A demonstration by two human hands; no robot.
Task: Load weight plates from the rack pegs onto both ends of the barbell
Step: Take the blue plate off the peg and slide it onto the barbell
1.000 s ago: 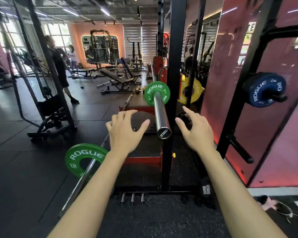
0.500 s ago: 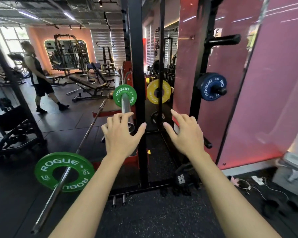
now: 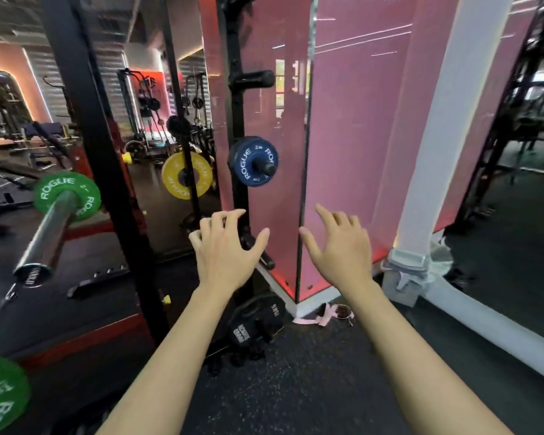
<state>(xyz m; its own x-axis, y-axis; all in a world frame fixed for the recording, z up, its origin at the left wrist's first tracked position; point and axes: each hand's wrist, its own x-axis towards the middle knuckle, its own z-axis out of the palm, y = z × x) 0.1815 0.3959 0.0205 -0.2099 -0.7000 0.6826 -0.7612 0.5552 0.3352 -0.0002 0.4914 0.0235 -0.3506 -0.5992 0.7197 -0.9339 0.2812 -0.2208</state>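
Both hands are raised in front of the rack, fingers spread and holding nothing: the left hand (image 3: 225, 249) lies below the blue plate (image 3: 253, 161), the right hand (image 3: 343, 246) to its right before the pink panel (image 3: 358, 120). The blue plate hangs on a peg of the black upright (image 3: 234, 105); a bare peg (image 3: 253, 78) projects above it. A yellow plate (image 3: 186, 175) sits farther back. At left, the barbell (image 3: 49, 229) carries a green plate (image 3: 66, 195).

Both arms stretched forward, hands empty.
Left hand (image 3: 225, 250) and right hand (image 3: 343, 250) side by side, backs up, fingers spread and slightly bent, thumbs pointing inward.
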